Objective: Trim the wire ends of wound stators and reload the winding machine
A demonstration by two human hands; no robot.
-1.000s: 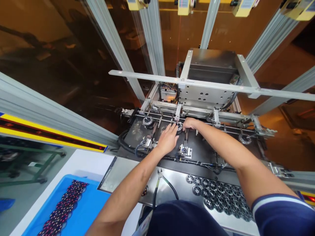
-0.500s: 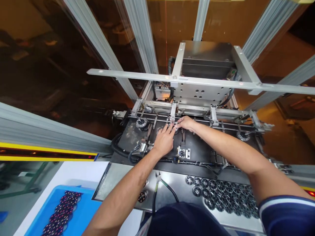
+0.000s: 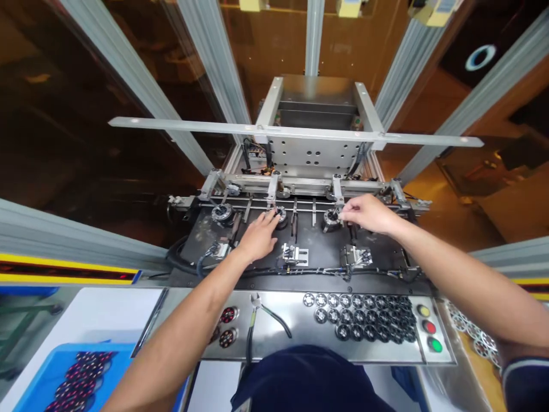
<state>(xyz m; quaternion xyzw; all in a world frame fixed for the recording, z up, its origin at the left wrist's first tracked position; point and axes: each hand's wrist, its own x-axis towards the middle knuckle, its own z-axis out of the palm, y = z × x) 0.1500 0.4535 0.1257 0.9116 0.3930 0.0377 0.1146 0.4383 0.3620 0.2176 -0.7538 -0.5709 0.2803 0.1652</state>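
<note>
My left hand reaches onto the black machine bed with its fingers stretched out. Its fingertips are at the edge of a round metal part in the second station from the left. Thumb and fingers of my right hand are pinched together beside another round part, in the third station. What they grip, if anything, is too small to make out. A similar round part sits in the leftmost station.
Diagonal cutters lie on the steel ledge beside rows of black-and-silver round parts. Yellow, red and green buttons are at right. A blue tray with dark round parts is at lower left. A metal bar crosses above the bed.
My right hand has moved right, from the second station to the third. My left hand remains by the second station. The view has shifted to the right, bringing the buttons into sight.
</note>
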